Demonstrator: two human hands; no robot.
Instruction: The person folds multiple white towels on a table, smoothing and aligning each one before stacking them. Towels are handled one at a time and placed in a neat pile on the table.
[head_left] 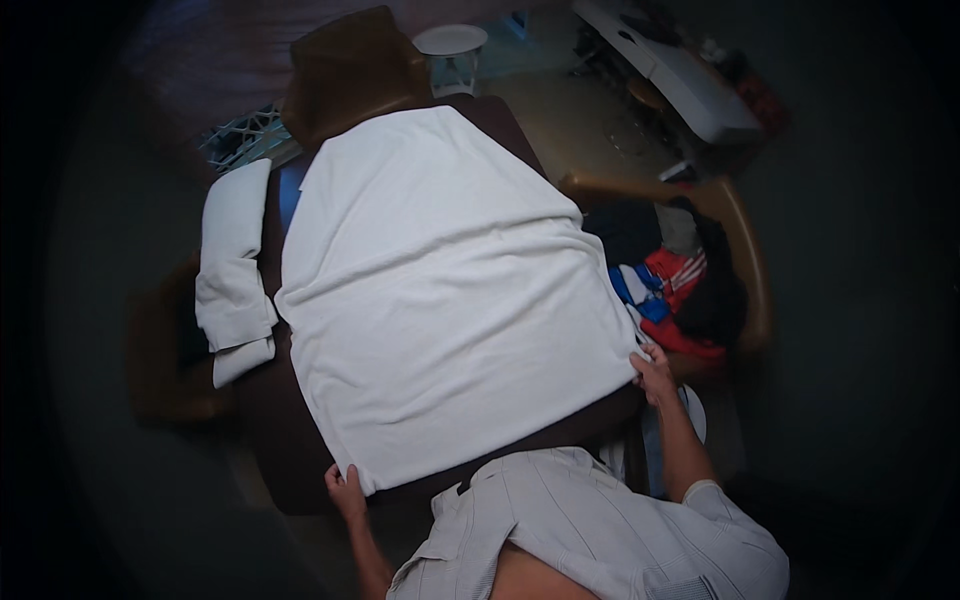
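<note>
A large white towel (450, 350) is spread across a dark brown table (270, 440), with a raised crease running from side to side over its middle. My left hand (347, 490) pinches the near left corner of the towel. At the near right corner, my right hand (654, 374) grips the towel's edge between thumb and fingers. The near edge lies roughly straight between both hands, and small wrinkles cross the cloth.
Folded white towels (235, 270) lie along the table's left side. A brown chair (355, 70) stands at the far end. On the right, another chair (750, 260) holds a pile of clothes (680, 280). Further back are a round white stool (451, 40) and a long white table (680, 75).
</note>
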